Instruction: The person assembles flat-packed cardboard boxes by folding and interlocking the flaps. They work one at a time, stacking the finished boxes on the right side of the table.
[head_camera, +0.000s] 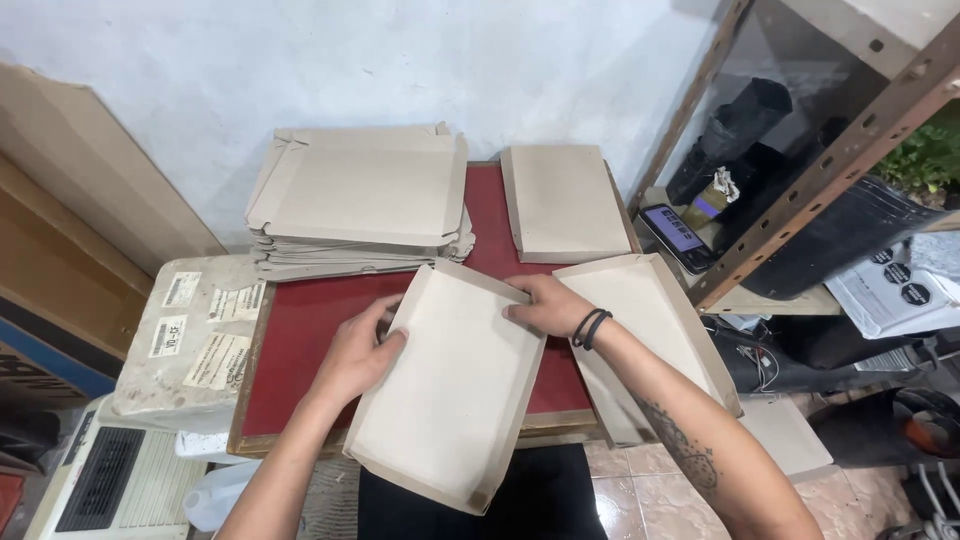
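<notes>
**Two hands on a folded cardboard tray**

At the left edge lay a grey box (190, 345) bearing paper labels; at upper centre-left stood a stack of flat cardboard blanks (355, 195) on the red board (300, 340); the left hand (358, 352) clasped the left wall of the cardboard tray (450, 385) at lower centre, fingers closed upon it; the right hand (548, 303) pinched the tray's upper right rim, fingers together; a finished tray (563, 203) lay at upper centre; another tray (650, 320) lay just beside, at right.

Both hands, left hand (358, 352) and right hand (545, 305), grip cardboard tray (450, 390) edges; flat stack (355, 195) beyond, on red worktop (300, 330).
</notes>
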